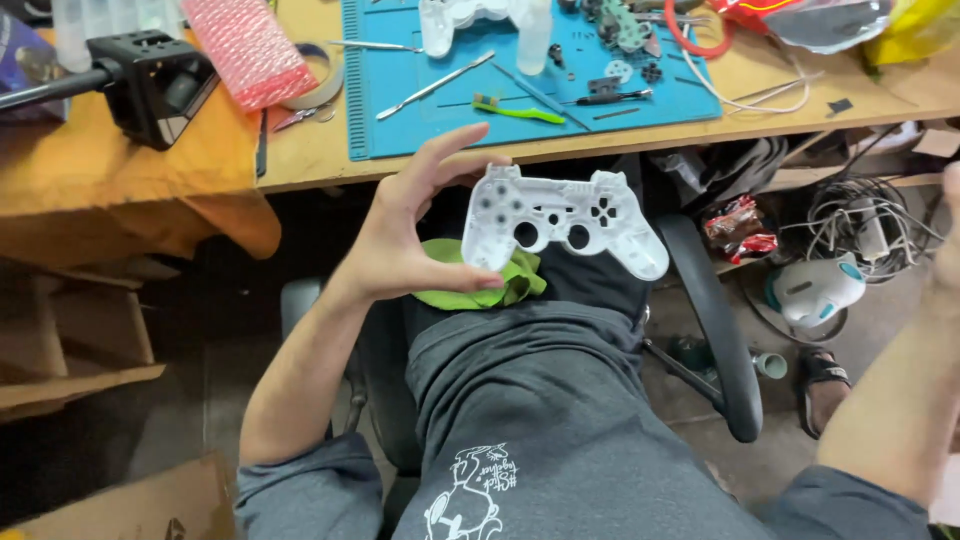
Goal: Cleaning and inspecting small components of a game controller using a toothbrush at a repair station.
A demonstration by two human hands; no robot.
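Observation:
My left hand (405,235) holds a white game controller front shell (560,220) by its left grip, above my lap and just below the desk edge. The shell faces me, with empty stick holes and button openings. Under it a green cloth (470,290) lies on my lap. My right hand (948,250) is raised at the far right edge, mostly cut off, with nothing seen in it. On the blue work mat (400,120) rest another white shell half (470,20), a green toothbrush (515,110), metal pry tools (432,87), a screwdriver (605,98) and small parts.
A wooden desk (310,155) carries a pink bubble wrap roll (250,50), a tape ring (320,85) and a black camera mount (150,85). A black chair armrest (715,330) curves on the right. Cables (870,225) and a white device (815,290) lie on the floor.

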